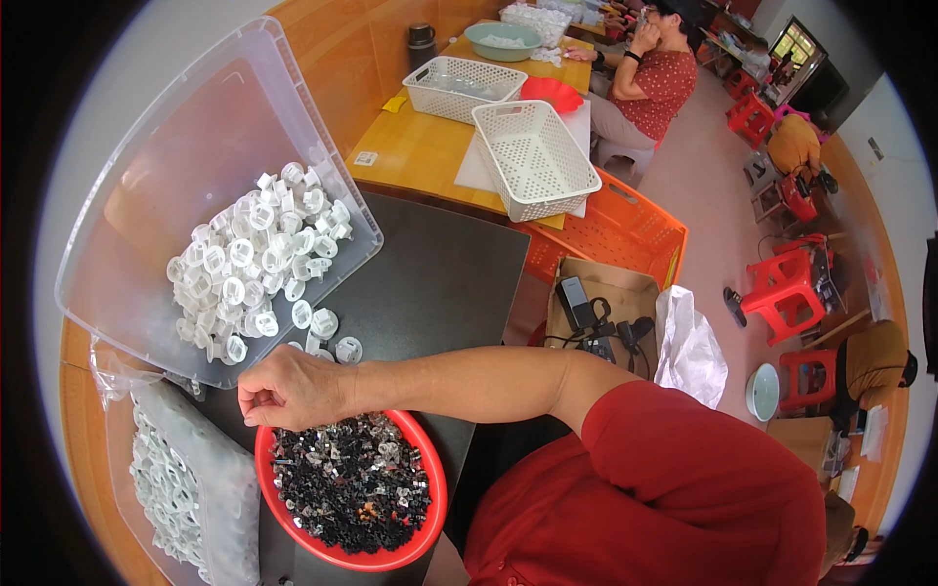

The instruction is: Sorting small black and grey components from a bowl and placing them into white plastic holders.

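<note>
Hand: the right hand (289,389) is reached across the body from the right, and it is held over the far left rim of the red bowl (435,488). The fingers are curled together with the tips pointing down; whether a piece is pinched between them cannot be told. The left hand is not seen.

Bowl: it stands near, on the black mat (440,283), and it is filled with small black and clear parts (352,483). The heap lies close to rim level.

White caps: a pile of white caps (256,259) lies in the tilted clear lid (147,156), far left. A few loose caps (327,332) are already spilled on the mat at its low edge, just beyond the hand.

Bag: a clear bag of white pieces (181,488) lies at the near left, touching the bowl.

Risk of spill: if the wrist is dragged over the heap, parts could be pushed over the rim. If the lid is bumped, more caps could slide down to the mat.

Risk of mixing: loose caps near the bowl could be knocked in among the black parts.

Open room: little is left to the left of the hand, between lid, bag and bowl. The mat is bare on the right and far side.

Edges: the right edge of the mat drops to a cardboard box (625,293) with cables.
</note>
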Demonstrator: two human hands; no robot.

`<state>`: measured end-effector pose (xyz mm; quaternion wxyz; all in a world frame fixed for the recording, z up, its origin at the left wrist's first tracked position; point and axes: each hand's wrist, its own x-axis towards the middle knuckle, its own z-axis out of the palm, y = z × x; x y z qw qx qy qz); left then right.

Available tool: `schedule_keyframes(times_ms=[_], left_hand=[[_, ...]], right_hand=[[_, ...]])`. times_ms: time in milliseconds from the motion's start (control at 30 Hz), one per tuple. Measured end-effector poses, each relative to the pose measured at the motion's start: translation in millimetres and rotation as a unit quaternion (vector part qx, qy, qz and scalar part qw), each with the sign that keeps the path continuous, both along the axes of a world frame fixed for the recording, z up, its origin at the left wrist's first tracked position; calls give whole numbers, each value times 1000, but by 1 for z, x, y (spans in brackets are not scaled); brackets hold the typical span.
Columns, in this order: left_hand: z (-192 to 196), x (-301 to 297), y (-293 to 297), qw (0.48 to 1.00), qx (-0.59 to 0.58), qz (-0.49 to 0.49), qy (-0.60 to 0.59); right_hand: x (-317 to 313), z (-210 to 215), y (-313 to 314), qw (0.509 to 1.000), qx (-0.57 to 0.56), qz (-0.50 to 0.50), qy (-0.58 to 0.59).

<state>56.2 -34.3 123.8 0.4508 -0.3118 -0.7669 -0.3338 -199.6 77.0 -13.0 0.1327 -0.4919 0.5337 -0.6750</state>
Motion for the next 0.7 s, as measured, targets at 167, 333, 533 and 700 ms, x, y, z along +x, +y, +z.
schedule_keyframes(times_ms=[167,333,533,700], left_hand=[[6,4,2,1000,-19,14,16],[7,6,6,999,-32,25,27],[-1,8,6,998,-34,40,35],[8,13,18,996,-53,59,47]], right_hand=[[1,1,2,1000,-1,3,-8],[1,2,1,1000,-13,-2,1],[-2,0,3,1000,-1,-6,7],[2,3,0,1000,-7,-1,7]])
